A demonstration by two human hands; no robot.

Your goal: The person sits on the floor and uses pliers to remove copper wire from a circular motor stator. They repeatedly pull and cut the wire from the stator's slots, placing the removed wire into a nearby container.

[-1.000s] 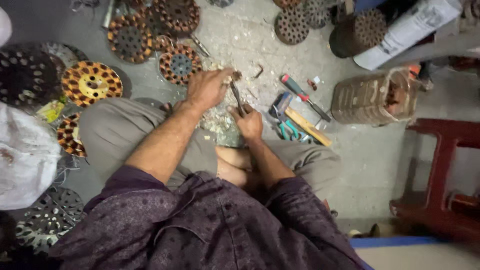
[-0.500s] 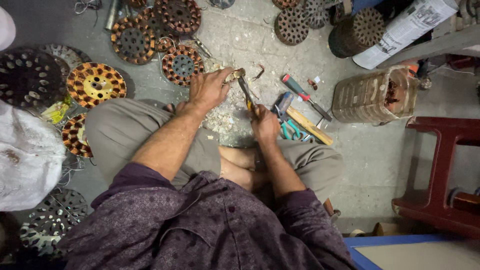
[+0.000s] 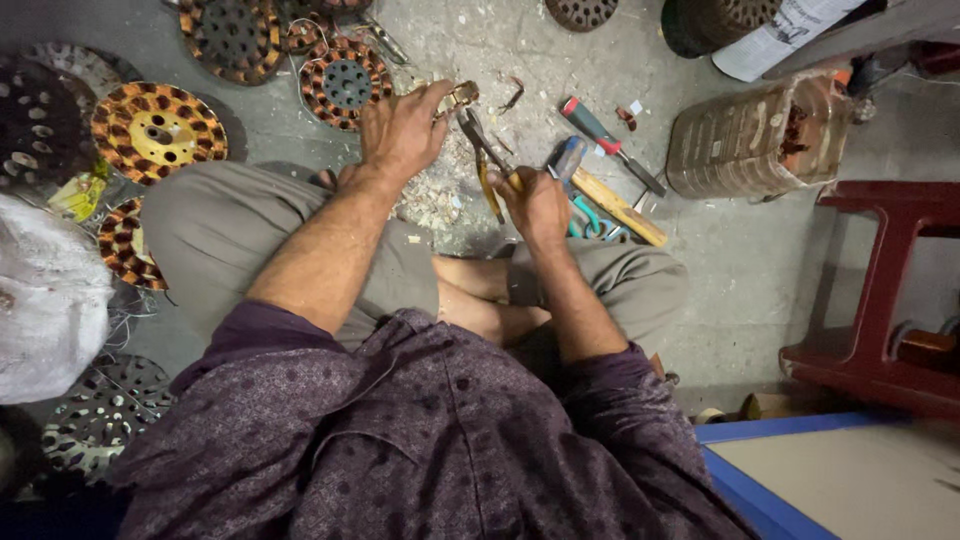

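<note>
The pliers (image 3: 484,160) run from the right hand (image 3: 537,203), fisted on their yellow handles, up-left to the copper scrap (image 3: 462,95) pinched by the left hand (image 3: 402,130) above the floor (image 3: 750,260).

Dull grey metal pliers (image 3: 483,160) with glossy yellow plastic grips are held in the right hand (image 3: 537,203), while a small brassy metal piece (image 3: 462,95) is pinched by the left hand (image 3: 402,130) above a rough, matt concrete floor (image 3: 760,260). Coppery wire windings gleam on a dark metal stator (image 3: 345,83) nearby. A bare wooden handle (image 3: 618,207) and a ribbed, clear plastic jar (image 3: 757,136) are seen towards the floor's right edge.
</note>
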